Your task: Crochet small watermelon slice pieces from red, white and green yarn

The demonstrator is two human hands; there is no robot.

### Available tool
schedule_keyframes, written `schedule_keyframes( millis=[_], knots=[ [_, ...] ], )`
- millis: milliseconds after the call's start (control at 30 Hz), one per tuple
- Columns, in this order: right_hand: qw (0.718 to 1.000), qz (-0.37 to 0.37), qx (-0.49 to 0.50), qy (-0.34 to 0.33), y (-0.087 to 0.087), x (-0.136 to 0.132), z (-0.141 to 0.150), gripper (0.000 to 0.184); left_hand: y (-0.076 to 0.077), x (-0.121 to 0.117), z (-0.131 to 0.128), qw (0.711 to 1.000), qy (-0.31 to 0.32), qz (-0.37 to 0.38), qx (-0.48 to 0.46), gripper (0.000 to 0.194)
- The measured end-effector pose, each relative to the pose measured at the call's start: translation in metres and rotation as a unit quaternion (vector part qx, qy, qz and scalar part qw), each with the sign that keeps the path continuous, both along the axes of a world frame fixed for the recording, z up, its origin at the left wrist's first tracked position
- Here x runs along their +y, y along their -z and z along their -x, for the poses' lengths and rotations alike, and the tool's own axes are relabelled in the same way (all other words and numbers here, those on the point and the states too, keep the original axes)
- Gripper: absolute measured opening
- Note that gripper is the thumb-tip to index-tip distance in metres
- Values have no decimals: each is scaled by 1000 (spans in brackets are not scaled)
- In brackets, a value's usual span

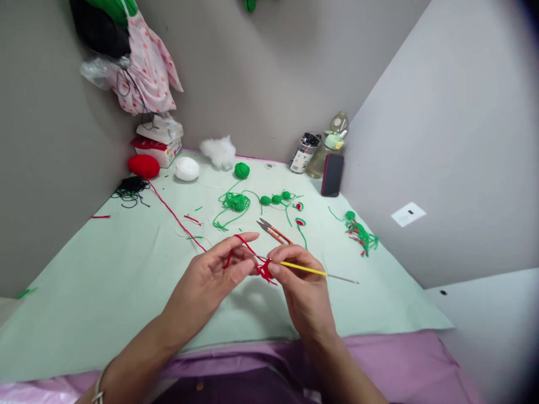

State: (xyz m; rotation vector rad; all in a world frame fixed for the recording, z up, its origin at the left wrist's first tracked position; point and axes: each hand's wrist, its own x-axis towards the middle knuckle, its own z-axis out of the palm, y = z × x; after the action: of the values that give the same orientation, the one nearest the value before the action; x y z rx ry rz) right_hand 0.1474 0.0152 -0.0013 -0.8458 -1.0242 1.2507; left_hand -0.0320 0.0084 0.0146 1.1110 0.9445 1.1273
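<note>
My right hand (301,280) pinches a crochet hook (304,269) with a yellow grip, its thin metal ends sticking out on both sides. At the hook's left end hangs a small piece of red crochet (265,270) with loose strands, between both hands. My left hand (225,269) closes thumb and fingers near that piece, its index finger stretched out with red yarn (172,212) looped over it. That yarn runs back to a red ball (144,166) at the far left. Just beyond my hands lie orange-handled thread snips (274,230).
Green yarn (236,203), a green ball (242,170), a white ball (187,168) and stuffing (219,151) lie toward the back. Small crocheted pieces (277,199) sit right of centre. A phone (332,175), pen holder (304,154) and bottle (322,160) stand by the right wall.
</note>
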Motion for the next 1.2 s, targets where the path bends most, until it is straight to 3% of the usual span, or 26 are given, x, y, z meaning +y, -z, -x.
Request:
schedule_keyframes(
  millis=[133, 333, 467, 633, 767, 867, 967, 1067, 1200],
  knots=[
    [1000, 2, -6, -12, 1, 0, 0, 17, 0, 3, -2, 1000, 8, 6, -13, 44],
    [999, 34, 23, -24, 0, 3, 1, 23, 1, 6, 5, 988, -54, -81, 121, 43],
    [999, 31, 17, -15, 0, 3, 1, 23, -1, 3, 5, 998, -15, -35, 59, 36],
    [999, 26, 19, -24, -1, 3, 2, 21, -3, 3, -2, 1000, 12, -6, 18, 43],
    [999, 29, 24, -29, -2, 4, 3, 21, 2, 10, 2, 977, -63, -130, 155, 35],
    [999, 32, 27, -23, -3, 4, 2, 22, 6, 17, 14, 942, -58, -204, 261, 33],
    [999, 32, 30, -21, -3, 5, 1, 23, 7, 20, 30, 950, -20, -151, 272, 30],
    [998, 34, 33, -28, -2, 5, 1, 22, 1, 17, 42, 969, -28, -79, 234, 30],
    [999, 21, 28, -33, -2, 3, 4, 20, -6, 6, 34, 988, -53, -40, 143, 36]
  ],
)
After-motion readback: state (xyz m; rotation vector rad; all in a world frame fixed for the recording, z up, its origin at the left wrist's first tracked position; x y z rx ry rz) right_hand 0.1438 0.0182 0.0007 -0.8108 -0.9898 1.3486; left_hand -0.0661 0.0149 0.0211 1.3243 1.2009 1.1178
